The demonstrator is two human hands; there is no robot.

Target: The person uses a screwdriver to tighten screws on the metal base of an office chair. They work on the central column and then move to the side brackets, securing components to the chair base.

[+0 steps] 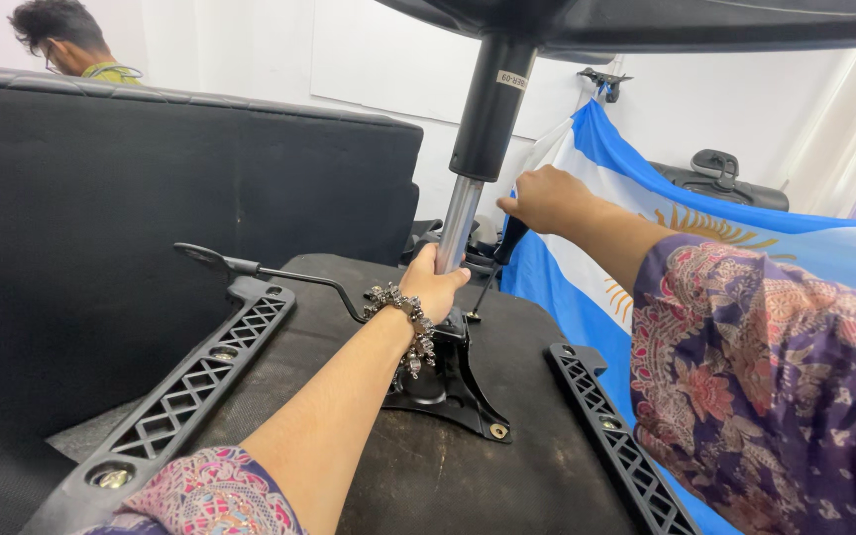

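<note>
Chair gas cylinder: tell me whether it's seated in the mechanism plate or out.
Seated, apparently: the gas cylinder rises upright from the mechanism plate, left hand gripping its silver rod; the joint itself is hidden.

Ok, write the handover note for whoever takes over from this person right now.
Left hand: gripped around the shiny gas cylinder, just above the black plate on the upturned seat.
Right hand: closed on the dark handle of a screwdriver, its tip down by the plate.
Things: two black armrest brackets lie on the seat, left and right. A thin lever sticks out to the left.
Done: cylinder stands upright in the plate; a screw shows at the plate's near corner.
Left: cannot tell whether the other screws are tight; check them.
</note>
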